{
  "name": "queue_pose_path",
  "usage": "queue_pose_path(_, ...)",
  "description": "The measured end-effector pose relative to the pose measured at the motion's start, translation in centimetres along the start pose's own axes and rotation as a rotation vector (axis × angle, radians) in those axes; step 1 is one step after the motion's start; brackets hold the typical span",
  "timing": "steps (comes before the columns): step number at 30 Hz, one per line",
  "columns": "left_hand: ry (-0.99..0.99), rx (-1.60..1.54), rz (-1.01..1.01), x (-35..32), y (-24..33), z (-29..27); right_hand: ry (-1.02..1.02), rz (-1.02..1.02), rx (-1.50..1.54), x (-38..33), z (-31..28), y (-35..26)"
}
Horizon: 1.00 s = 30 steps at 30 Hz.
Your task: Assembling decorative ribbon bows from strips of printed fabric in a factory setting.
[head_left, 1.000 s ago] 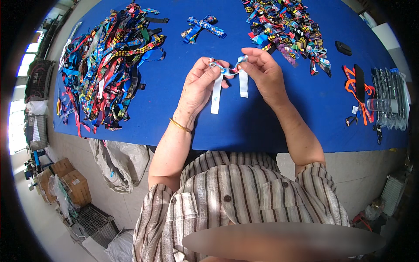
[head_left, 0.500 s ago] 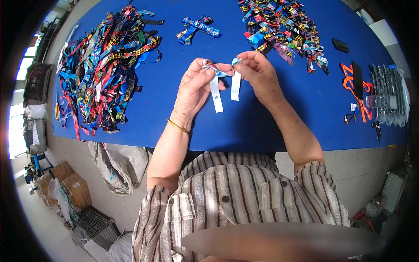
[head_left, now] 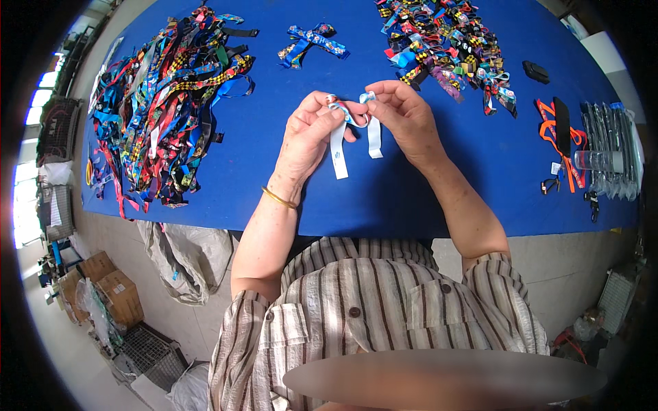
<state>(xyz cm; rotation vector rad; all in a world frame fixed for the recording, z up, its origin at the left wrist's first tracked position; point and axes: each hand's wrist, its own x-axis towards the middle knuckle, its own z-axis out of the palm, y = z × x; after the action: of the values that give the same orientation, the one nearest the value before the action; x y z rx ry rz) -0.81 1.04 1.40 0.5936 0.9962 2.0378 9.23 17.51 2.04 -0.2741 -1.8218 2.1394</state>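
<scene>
Right now both hands pinch one ribbon strap (head_left: 351, 127) over the blue table (head_left: 425, 198): left hand (head_left: 308, 137) and right hand (head_left: 404, 116) grip its folded top, two white tails dangling. Risk: the fold could slip from those fingertips and unravel. Room's fine here, bare cloth below, the near edge close, the loose strap pile (head_left: 164, 109) left, the folded bows (head_left: 445, 48) beyond.

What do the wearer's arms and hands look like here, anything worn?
Both hands are bare, no gloves: left hand, right hand. A thin gold-coloured bangle sits on the left wrist; the right wrist shows nothing worn. Forearms are uncovered. Short sleeves of a beige shirt with dark stripes and buttoned pockets end near the elbows.
</scene>
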Motion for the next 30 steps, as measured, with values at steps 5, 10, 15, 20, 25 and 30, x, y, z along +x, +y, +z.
queue_pose_path(5,0.061,0.007,-0.018,0.1,0.0,0.3,-0.043,0.029,0.015,0.0,0.0,0.0)
queue_pose_path(10,0.064,0.007,-0.031,0.0,0.1,0.1,-0.06,0.019,0.099,0.0,0.6,-0.2)
queue_pose_path(15,0.095,-0.086,-0.001,0.0,0.2,0.3,-0.016,0.014,0.053,0.2,-0.1,0.3)
queue_pose_path(20,0.07,-0.103,-0.007,-0.1,0.0,-0.3,0.058,0.033,0.036,0.2,0.1,0.2)
queue_pose_path(25,0.045,-0.132,-0.003,0.0,0.0,-0.4,0.064,0.016,0.054,0.3,0.1,0.5)
queue_pose_path(30,0.061,-0.163,-0.042,-0.1,0.2,-0.2,0.076,-0.004,0.103,0.2,0.5,0.4)
